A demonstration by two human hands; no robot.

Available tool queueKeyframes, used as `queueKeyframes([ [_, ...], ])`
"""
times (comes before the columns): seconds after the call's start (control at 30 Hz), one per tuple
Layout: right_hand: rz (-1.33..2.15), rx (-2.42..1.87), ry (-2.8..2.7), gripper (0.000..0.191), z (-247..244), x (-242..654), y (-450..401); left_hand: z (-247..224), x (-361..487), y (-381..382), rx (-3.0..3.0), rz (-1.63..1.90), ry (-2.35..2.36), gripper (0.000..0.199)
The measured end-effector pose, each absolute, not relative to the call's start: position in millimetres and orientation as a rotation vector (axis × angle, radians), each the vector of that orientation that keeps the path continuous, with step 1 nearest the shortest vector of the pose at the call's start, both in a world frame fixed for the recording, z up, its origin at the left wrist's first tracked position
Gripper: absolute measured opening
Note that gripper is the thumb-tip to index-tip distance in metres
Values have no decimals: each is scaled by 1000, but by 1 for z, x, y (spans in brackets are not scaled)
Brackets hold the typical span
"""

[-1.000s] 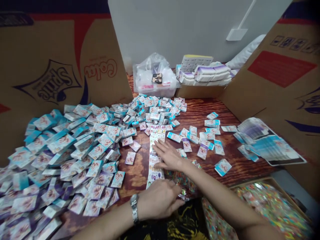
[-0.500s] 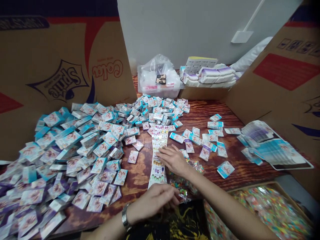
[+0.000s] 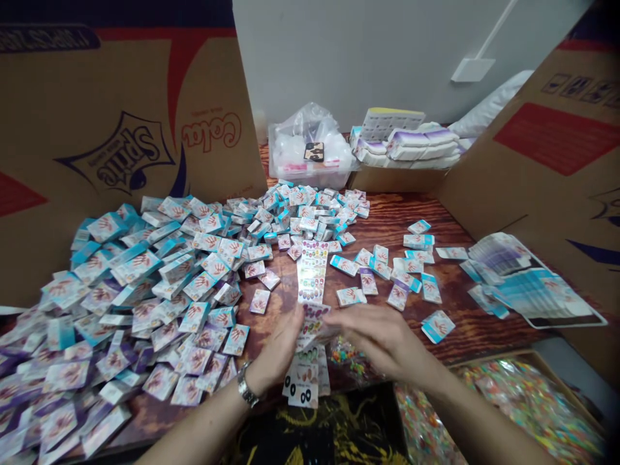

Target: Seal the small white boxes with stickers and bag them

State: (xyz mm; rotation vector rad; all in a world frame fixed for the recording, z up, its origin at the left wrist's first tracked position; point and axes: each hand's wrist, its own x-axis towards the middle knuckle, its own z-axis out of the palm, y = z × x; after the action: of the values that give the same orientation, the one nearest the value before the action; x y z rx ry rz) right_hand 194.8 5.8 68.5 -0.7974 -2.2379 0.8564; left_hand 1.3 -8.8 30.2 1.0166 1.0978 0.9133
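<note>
A long strip of printed sticker sheets [image 3: 312, 274] lies on the table, buckled up in its middle. My left hand [image 3: 278, 345], with a metal wristwatch [image 3: 247, 385], pinches the strip's left edge at the fold. My right hand [image 3: 382, 339] grips the same fold from the right. Below the hands, the strip's lower end [image 3: 303, 381] lies flat. Small colourful foil packets [image 3: 346, 358] sit just beyond my right hand's wrist side. A large heap of small white-and-turquoise boxes with a red handprint [image 3: 159, 297] spreads left of my left hand.
More handprint boxes [image 3: 387, 278] lie scattered on the wooden table [image 3: 402, 216] to the right. Fanned printed sheets [image 3: 527, 284] lie far right. Behind stand a plastic tub [image 3: 310, 155] and stacked packs [image 3: 416, 145]. Cardboard panels [image 3: 111, 110] flank the table. A tray of foil packets [image 3: 523, 400] sits front right.
My right hand has moved from resting on the strip to its fold, and my left hand has come up to it. The strip's middle now lifts and buckles between them.
</note>
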Motion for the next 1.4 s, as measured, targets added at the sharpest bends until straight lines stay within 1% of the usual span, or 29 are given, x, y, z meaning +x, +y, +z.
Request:
queueKeyframes([
  [0.13, 805, -1050, -2024, 24, 55, 191, 24, 30, -2, -17, 1358, 760, 1011, 42],
  [0.2, 746, -1078, -1992, 24, 49, 188, 28, 28, 1, -19, 1383, 725, 1038, 36],
  [0.27, 583, -1062, -1978, 25, 47, 184, 27, 24, 6, -18, 1200, 743, 1031, 30],
  [0.33, 343, -996, -2025, 26, 46, 182, 22, 20, 10, -17, 874, 792, 958, 27],
  [0.43, 46, -818, -2293, 26, 43, 179, 11, 19, 13, -13, 461, 876, 796, 18],
  [0.57, -145, -740, -2476, 27, 31, 180, 1, 23, 7, -8, 368, 832, 638, 28],
  [0.63, -103, -738, -2456, 25, 27, 182, 2, 22, 6, -6, 380, 832, 649, 24],
  [0.67, -21, -759, -2447, 24, 26, 183, 3, 21, 7, -6, 400, 855, 686, 21],
  [0.73, 261, -828, -2424, 22, 26, 184, 7, 18, 9, -7, 478, 900, 785, 19],
  [0.83, 726, -1009, -2269, 19, 27, 185, 10, 13, 13, -11, 626, 908, 900, 29],
  [0.9, 855, -1180, -2117, 24, 24, 186, 11, 10, 15, -14, 738, 879, 936, 33],
  [0.97, 897, -1285, -2062, 24, 19, 189, 9, 6, 17, -17, 868, 846, 973, 32],
  [1.07, 939, -1293, -2113, 12, 12, 199, 6, 1, 25, -14, 998, 802, 1000, 30],
  [1.13, 891, -1323, -2111, 15, 10, 214, 8, -1, 34, -4, 1130, 770, 991, 25],
  [1.2, 767, -1409, -2023, 17, 10, 237, 14, -3, 49, 12, 1423, 715, 998, 23],
  [1.27, 619, -1515, -1868, 19, 10, 265, 22, -6, 66, 32, 1862, 581, 1049, 24],
  [1.33, 570, -1597, -1794, 19, 9, 291, 27, -12, 85, 50, 2313, 310, 1116, 26],
  [1.4, 620, -1647, -1829, 19, 5, 310, 26, -21, 100, 63, 2461, 159, 1152, 25],
])
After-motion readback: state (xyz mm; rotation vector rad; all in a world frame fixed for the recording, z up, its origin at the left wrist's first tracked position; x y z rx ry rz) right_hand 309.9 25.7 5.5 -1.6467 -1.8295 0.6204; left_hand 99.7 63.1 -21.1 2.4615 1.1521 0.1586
